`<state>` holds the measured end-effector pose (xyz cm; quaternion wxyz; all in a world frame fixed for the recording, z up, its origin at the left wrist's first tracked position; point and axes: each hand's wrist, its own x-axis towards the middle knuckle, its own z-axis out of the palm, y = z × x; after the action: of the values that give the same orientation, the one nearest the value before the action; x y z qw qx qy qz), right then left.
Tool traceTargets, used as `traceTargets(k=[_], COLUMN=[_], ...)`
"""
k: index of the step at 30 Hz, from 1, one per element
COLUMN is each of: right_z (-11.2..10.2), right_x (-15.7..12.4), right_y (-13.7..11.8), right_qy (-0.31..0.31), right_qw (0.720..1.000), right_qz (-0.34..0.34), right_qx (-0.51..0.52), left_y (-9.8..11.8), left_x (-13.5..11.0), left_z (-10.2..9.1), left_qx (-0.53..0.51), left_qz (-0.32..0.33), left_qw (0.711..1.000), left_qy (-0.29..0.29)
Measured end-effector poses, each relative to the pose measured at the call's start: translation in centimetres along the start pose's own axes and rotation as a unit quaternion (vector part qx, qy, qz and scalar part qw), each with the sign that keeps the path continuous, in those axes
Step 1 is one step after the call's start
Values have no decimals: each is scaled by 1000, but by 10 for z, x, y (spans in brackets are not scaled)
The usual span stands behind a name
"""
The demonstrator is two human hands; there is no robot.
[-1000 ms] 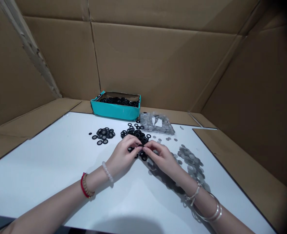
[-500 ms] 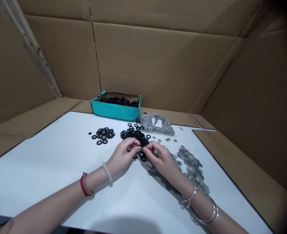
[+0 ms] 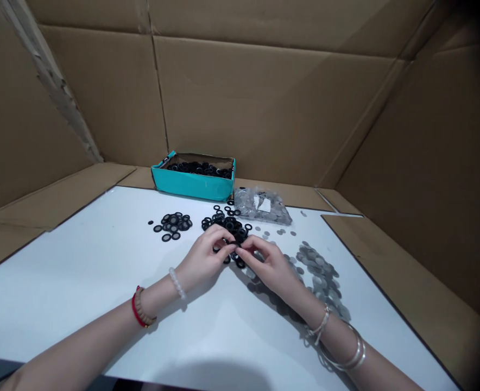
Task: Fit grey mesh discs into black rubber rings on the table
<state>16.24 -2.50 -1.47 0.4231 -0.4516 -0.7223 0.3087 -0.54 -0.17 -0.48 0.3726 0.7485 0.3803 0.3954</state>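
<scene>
My left hand [image 3: 205,258] and my right hand [image 3: 269,263] meet fingertip to fingertip over the white table [image 3: 81,271], both pinched on one small black ring [image 3: 235,245]. Right behind and under the fingers lies a loose pile of black rings [image 3: 227,224]. A smaller cluster of black rings with grey centres [image 3: 174,224] sits to the left of it. Grey round discs [image 3: 317,269] are scattered on the table just right of my right hand. Beaded bracelets circle my left wrist and metal bangles my right.
A teal box [image 3: 193,184] holding black rings stands at the back of the table. Beside it lies a clear bag of grey discs [image 3: 262,206]. Brown cardboard walls [image 3: 264,103] enclose the table on three sides, with cardboard flaps along its edges.
Both hands have edged slightly up and away from me, fingertips still pressed together on the ring. Nothing else on the table has moved.
</scene>
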Motion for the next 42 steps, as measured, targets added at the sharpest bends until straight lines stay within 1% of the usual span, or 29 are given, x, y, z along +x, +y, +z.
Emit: traceTargets(k=[3, 7, 10, 12, 14, 16, 18, 20, 22, 24, 26, 29, 31, 34, 37, 39, 42], right_z=[1, 3, 2, 1, -2, -3, -4, -3, -2, -2, -2, -3, -2, 0, 4, 7, 9], right_x=[-2, -5, -6, -6, -4, -3, -1, 1, 2, 2, 2, 2, 2, 1, 0, -2, -3], right_y=[-4, -9, -8, -5, -3, -1, 1, 3, 4, 4, 4, 4, 5, 7, 10, 11, 11], right_qy=[16, 38, 57, 54, 37, 24, 16, 2, -6, -6, -8, -9, 3, 13, 35, 53, 65], right_qw=[1000, 999, 996, 993, 991, 995, 999, 1000, 998, 998, 998, 999, 999, 998, 995, 994, 993], right_qz=[0, -8, -45, -75, -83, -60, -21, 15, 35, 40, 34, 22, 17, 18, 24, 26, 23], right_qx=[-4, -20, -51, -79, -94, -78, -36, 13, 48, 58, 50, 39, 42, 63, 89, 96, 96], left_y=[-2, 1, 1, -1, -2, -2, 0, 3, 5, 5, 6, 5, 4, 3, 4, 7, 12], left_x=[-1, -4, -4, -3, -2, -2, -2, -2, -2, -1, 0, 2, 3, 2, -2, -3, -4], left_z=[2, 6, 7, 6, 6, 6, 7, 8, 8, 8, 7, 4, 4, 6, 9, 10, 10], left_qx=[32, 16, -19, -58, -112, -172, -220, -249, -266, -268, -243, -179, -156, -149, -147, -159, -183], left_qz=[1, -40, -69, -78, -93, -111, -123, -127, -136, -142, -132, -106, -114, -124, -121, -133, -143], left_qw=[999, 999, 997, 994, 988, 977, 967, 960, 954, 951, 959, 977, 980, 980, 981, 978, 972], left_qy=[0, 3, -18, -39, -56, -54, -42, -33, -40, -56, -62, -45, -40, -46, -37, -33, -43])
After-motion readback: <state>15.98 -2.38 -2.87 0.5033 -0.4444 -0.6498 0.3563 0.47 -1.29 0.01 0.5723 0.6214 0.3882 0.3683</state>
